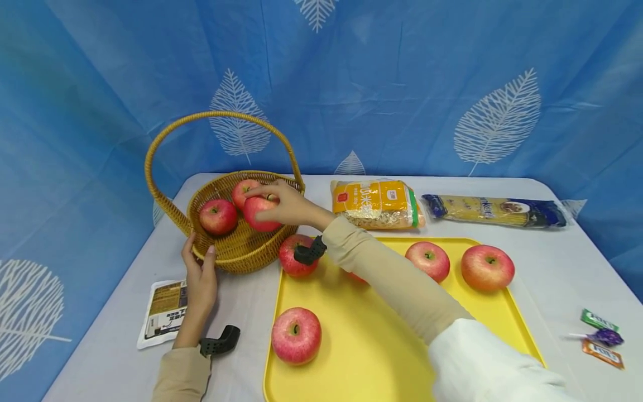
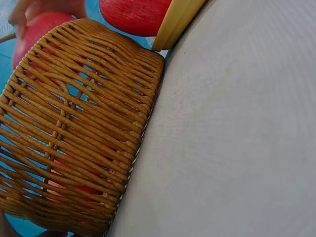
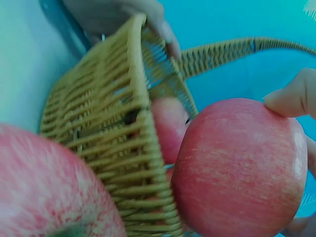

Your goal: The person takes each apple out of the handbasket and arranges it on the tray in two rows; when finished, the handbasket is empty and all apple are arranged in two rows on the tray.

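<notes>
A brown wicker basket point(image 1: 256, 263) with a tall arched handle stands at the back left. My left hand point(image 1: 202, 282) grips its near-left rim beside the handle's foot; in the right wrist view its fingers point(image 3: 168, 37) reach over the edge. Over the basket's right part, my right hand point(image 1: 288, 205) holds a red apple point(image 1: 258, 213) between thumb and fingers; the right wrist view shows this apple point(image 3: 242, 168) large, beside the rim. Inside the basket lie two more apples, one on the left point(image 1: 218, 216) and another farther back point(image 1: 244, 191), partly hidden.
A yellow tray point(image 1: 372, 357) carries several apples, including a front-left one point(image 1: 296, 336); my right arm crosses over it. Behind lie an orange-labelled grain bag point(image 1: 377, 205) and a noodle pack point(image 1: 494, 211). A white pouch point(image 1: 163, 312) lies left, small sweets point(image 1: 603, 338) right.
</notes>
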A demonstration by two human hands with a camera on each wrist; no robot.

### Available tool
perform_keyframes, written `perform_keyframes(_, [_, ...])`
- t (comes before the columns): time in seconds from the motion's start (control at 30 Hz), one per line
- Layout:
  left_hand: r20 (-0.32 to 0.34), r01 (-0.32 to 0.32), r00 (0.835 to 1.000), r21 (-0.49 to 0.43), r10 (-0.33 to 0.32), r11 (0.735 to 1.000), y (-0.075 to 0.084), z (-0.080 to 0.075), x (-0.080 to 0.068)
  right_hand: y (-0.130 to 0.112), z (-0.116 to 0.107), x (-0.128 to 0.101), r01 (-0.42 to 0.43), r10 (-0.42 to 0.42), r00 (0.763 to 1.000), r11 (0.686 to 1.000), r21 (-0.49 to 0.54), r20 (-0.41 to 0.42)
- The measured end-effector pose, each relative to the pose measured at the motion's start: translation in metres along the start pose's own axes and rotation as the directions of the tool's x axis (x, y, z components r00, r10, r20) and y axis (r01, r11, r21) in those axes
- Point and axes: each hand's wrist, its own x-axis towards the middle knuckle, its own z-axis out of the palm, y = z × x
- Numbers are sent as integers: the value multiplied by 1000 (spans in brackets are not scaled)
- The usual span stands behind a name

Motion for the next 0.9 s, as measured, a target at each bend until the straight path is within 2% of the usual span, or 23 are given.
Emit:
perform_keyframes(0.3, [7,10,1000,7,-10,1000,0,-1,0,-18,-6,-23,71,-71,997,997,18,0])
perform_keyframes(0.53, [8,7,1000,-5,-7,1000,3,-2,-1,-30,-13,-48,91,-91,996,995,-30,-6])
perform_keyframes(0.7, [11,-1,1000,-15,1,1000,6,-5,-2,-32,-14,-71,125,-126,992,989,-79,-7])
perform_keyframes(0.9, [5,1,1000,-10,-1,1000,0,-3,0,-25,-18,-106,150,-149,989,979,-136,21])
